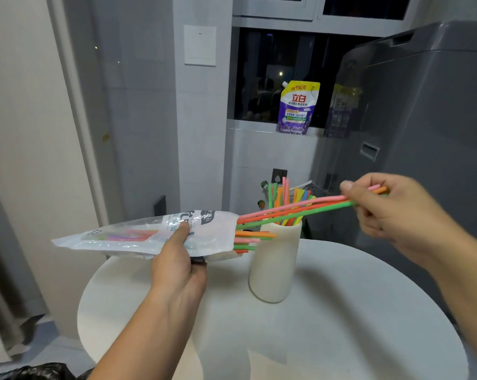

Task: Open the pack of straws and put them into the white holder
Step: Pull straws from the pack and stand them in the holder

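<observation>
Above the round white table (341, 311), the left hand (177, 259) holds the pack of straws (127, 238) roughly level. Its thumb presses on top of the plastic and its fingers curl beneath. The pack's open mouth points right, toward the white holder (275, 264).

The right hand (390, 212) is well apart from the left, off to the right of the holder. It pinches a small bundle of long straws (300, 208), pink, orange and green, between thumb and fingers near their right ends. Their other ends reach the mouth of the pack and seem to sit just inside it, though the overlap there is hard to read. The bundle crosses in front of the top of the holder, just above its rim. The right hand is blurred, so the straws it grips cannot be counted.

Shorter straw ends (248, 239) poke out of the pack's mouth, close against the holder's left side near its top. The holder stands upright on the table, toward the far edge. It has standing straws (285, 192) in it, green, orange, pink, yellow and blue, fanned out above the rim.

Behind the table, a purple and yellow pouch (297, 108) stands on a window ledge against dark glass. A large grey appliance (423, 119) fills the right side. A white switch plate (200, 45) sits on the wall, and a black bag (40, 371) shows in the bottom left corner.
</observation>
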{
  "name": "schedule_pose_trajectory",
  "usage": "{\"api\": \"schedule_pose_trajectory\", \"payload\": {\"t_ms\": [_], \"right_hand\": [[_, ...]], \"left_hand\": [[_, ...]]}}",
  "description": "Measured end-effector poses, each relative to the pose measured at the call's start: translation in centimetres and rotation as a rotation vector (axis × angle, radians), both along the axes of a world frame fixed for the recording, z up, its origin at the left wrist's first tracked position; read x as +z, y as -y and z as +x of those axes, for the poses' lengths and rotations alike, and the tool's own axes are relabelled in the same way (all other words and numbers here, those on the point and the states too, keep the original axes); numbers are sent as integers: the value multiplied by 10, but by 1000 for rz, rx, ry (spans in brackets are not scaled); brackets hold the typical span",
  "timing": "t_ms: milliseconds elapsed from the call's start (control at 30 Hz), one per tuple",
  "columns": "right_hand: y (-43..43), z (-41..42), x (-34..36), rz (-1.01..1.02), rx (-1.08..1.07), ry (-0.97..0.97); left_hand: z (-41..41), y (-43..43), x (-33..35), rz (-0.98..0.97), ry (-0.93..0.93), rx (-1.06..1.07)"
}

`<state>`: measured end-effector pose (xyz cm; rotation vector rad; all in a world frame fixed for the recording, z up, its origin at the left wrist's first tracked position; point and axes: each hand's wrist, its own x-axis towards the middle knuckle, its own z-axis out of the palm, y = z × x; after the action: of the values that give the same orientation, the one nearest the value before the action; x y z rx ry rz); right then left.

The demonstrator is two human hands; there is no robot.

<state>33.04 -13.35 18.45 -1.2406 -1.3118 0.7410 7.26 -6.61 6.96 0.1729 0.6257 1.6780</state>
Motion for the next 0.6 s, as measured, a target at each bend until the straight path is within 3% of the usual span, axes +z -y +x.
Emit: {"api": "schedule_pose_trajectory", "payload": {"t_ms": [167, 600], "right_hand": [[4, 28, 32, 21, -24, 181], [8, 61, 62, 48, -163, 309]], "left_hand": [[1, 0, 0, -18, 0, 4], [4, 4, 2, -18, 9, 26]]}}
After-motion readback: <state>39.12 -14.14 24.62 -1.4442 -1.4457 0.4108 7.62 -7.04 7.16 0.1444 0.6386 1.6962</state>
